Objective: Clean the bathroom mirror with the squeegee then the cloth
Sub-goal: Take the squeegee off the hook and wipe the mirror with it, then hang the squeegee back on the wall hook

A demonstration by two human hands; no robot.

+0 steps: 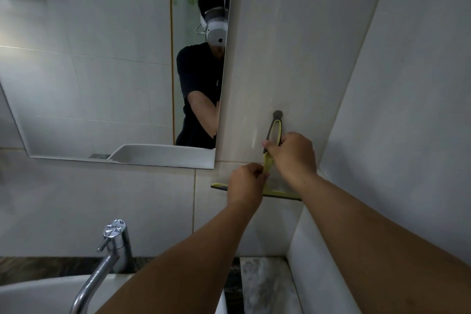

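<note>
**Squeegee Comes Off Its Hook**

My right hand (pixel 290 153) grasps the green squeegee's (pixel 274 135) looped handle, hanging from the wall hook (pixel 277 115) beside the mirror (pixel 102 71); my left hand (pixel 246 183) pinches its neck. A snagged loop could jerk it into the washbasin (pixel 38 296).

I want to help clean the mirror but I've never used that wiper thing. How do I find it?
Find the big mirror over the sink, then look at the tiled wall just right of its bottom corner. The squeegee hangs there from a small round dark hook, with the left hand and right hand both gripping it. It is the only yellow-green thing, with a looped handle and a wide flat blade at the bottom.
</note>
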